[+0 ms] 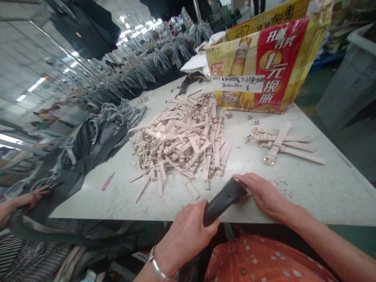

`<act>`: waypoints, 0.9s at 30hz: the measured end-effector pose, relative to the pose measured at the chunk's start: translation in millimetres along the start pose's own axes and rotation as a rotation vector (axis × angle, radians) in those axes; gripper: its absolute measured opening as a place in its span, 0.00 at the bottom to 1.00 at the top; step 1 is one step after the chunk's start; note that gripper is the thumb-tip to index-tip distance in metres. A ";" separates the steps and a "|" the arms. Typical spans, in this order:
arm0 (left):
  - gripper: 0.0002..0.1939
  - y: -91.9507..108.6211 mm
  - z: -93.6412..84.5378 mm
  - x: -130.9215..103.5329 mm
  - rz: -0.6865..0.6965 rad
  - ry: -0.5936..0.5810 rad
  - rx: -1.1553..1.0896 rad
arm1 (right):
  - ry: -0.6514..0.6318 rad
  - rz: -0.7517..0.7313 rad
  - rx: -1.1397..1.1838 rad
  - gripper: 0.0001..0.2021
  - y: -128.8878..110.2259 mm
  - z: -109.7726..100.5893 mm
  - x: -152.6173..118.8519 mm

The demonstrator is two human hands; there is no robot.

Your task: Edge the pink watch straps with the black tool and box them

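Observation:
My left hand (189, 223), with a silver bracelet at the wrist, is closed around the lower end of a dark folded strip (225, 200). The strip slants up to the right over the table's front edge. At its upper end is my right hand (263, 194), fingers pinched on the side of it; their tips are partly hidden. Beyond my hands lies a large heap of pale pink buckle straps (188, 129) with gold buckles. Several more straps (282, 143) lie crossed to the right.
A yellow and red cardboard box (235, 70) stands at the table's back right. Pink-handled snips (108, 181) lie at left. Dark cloth pieces (88, 150) cover the left side, where another person's hand (32, 197) rests. A grey bin (346, 86) stands right.

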State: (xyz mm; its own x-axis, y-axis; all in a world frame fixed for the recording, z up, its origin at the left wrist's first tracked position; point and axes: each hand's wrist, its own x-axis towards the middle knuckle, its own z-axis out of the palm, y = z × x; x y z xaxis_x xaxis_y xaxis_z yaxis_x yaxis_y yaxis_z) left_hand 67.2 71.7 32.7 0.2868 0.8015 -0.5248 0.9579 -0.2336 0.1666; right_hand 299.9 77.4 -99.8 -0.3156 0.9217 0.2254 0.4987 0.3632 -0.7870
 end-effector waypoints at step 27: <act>0.15 -32.2 19.5 -11.9 -0.100 0.001 -0.131 | 0.114 0.007 -0.007 0.15 -4.9 -21.6 -2.5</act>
State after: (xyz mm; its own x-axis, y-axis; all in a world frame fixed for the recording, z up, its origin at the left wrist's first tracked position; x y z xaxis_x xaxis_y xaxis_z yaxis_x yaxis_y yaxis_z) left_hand 33.2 58.9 17.3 0.1903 0.8176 -0.5434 0.9719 -0.0790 0.2216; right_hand 315.6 76.2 -84.2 -0.2188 0.9335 0.2842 0.5062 0.3576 -0.7848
